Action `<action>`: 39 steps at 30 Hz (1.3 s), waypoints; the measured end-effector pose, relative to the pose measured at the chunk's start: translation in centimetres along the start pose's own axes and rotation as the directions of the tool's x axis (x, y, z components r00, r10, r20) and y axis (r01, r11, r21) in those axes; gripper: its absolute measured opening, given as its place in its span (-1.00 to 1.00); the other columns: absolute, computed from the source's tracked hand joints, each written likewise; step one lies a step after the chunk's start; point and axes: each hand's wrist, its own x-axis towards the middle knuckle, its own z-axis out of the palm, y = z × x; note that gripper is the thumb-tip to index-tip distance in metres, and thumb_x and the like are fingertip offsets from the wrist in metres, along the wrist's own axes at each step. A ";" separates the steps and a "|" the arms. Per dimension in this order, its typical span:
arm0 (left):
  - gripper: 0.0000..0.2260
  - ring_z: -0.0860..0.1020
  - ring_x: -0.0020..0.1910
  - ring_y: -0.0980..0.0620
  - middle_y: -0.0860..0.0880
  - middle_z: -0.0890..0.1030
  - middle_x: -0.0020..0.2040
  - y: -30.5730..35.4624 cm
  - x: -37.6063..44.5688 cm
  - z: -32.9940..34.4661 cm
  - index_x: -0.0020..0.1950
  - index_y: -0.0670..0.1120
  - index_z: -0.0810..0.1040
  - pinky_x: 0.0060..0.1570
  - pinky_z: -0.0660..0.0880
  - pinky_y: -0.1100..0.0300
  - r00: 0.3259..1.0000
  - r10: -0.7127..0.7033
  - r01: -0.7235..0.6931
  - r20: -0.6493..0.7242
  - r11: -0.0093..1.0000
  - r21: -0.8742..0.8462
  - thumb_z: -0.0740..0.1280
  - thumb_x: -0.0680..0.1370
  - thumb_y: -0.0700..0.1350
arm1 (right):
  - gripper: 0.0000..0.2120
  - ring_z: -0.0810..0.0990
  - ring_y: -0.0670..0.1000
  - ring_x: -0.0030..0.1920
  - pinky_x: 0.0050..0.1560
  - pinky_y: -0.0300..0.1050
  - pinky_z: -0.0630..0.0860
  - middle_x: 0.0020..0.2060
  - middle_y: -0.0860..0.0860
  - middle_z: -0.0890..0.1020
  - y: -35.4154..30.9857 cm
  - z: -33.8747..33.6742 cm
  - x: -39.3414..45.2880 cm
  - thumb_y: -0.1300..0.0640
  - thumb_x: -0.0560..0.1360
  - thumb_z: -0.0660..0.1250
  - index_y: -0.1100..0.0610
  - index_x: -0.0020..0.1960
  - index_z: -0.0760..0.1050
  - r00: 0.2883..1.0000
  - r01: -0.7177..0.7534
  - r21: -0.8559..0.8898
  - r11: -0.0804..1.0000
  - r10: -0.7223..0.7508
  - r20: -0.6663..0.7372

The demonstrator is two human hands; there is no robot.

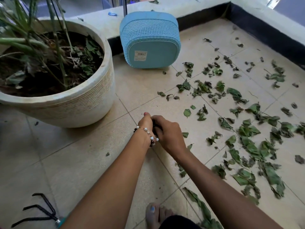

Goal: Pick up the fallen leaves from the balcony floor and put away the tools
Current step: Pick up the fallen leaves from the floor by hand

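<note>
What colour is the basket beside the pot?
Light blue, with a woven mesh pattern on its sides; the basket shows in the head view.

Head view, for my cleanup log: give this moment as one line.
left hand and right hand: together, clutching dark bits | leaves: mostly on floor | basket: tipped | rake: untouched

Bare forearms; pearl-and-dark-bead bracelets [149, 135] on left wrist; blue-painted toenail [152, 209].
</note>
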 end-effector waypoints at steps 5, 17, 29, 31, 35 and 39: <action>-0.67 0.48 -0.51 0.01 -0.14 0.61 -0.33 1.8 2.4 -0.2 -0.17 -0.21 0.53 -0.37 0.47 0.24 0.986 0.125 -0.118 -0.110 0.991 0.063 0.27 0.60 0.05 | -0.65 0.58 -0.05 0.14 0.25 -0.05 0.40 0.10 0.02 0.66 0.9 -1.3 2.3 0.23 0.59 0.17 0.05 0.36 0.39 0.984 -0.058 0.197 0.979 0.022 0.177; -0.68 0.15 -0.74 0.11 0.04 0.27 -0.64 4.6 4.0 -1.1 -0.38 -0.09 0.34 -0.57 0.11 0.48 0.981 0.168 -0.138 -0.099 0.957 0.256 0.23 0.59 -0.12 | -0.66 0.47 0.14 0.28 0.31 -0.08 0.33 0.29 0.16 0.50 6.1 -4.9 18.3 0.21 0.58 0.23 0.17 0.34 0.45 0.980 -0.161 -0.336 0.928 0.191 0.059; -0.71 0.11 -0.71 0.09 -0.02 0.26 -0.49 5.2 3.7 -0.6 -0.35 -0.09 0.32 -0.57 0.09 0.49 0.984 0.102 -0.072 -0.148 0.979 0.193 0.24 0.57 -0.16 | -0.71 0.40 0.25 0.18 0.20 0.03 0.39 0.18 0.23 0.45 8.2 -1.8 19.2 0.16 0.57 0.21 0.26 0.23 0.47 0.951 0.143 -0.438 0.887 -0.001 0.309; -0.72 0.09 -0.69 0.09 -0.03 0.22 -0.45 5.3 3.8 -0.6 -0.33 -0.08 0.28 -0.58 0.09 0.50 0.988 0.073 -0.048 -0.136 0.983 0.177 0.21 0.58 -0.17 | -0.70 0.39 0.19 0.15 0.14 0.05 0.44 0.15 0.19 0.44 8.0 -1.5 17.4 0.15 0.59 0.18 0.21 0.28 0.46 0.967 0.161 -0.440 0.884 -0.051 0.250; -0.71 0.09 -0.67 0.08 -0.03 0.20 -0.43 5.3 3.6 -0.5 -0.32 -0.06 0.25 -0.59 0.07 0.50 0.991 0.056 -0.035 -0.121 0.986 0.165 0.19 0.59 -0.17 | -0.60 0.31 0.20 0.33 0.32 0.08 0.35 0.36 0.19 0.31 8.3 -1.9 18.1 0.13 0.57 0.25 0.16 0.39 0.36 0.991 0.029 -0.399 0.916 0.025 0.130; -0.72 0.14 -0.68 0.10 -0.02 0.28 -0.48 5.2 3.7 -0.5 -0.36 -0.09 0.33 -0.53 0.09 0.46 0.982 0.114 -0.080 -0.148 0.972 0.223 0.25 0.55 -0.17 | -0.45 0.18 0.33 0.41 0.40 0.13 0.20 0.49 0.20 0.13 9.0 -2.4 21.9 0.04 0.56 0.29 0.15 0.47 0.22 0.961 -0.010 -0.456 0.890 0.135 0.242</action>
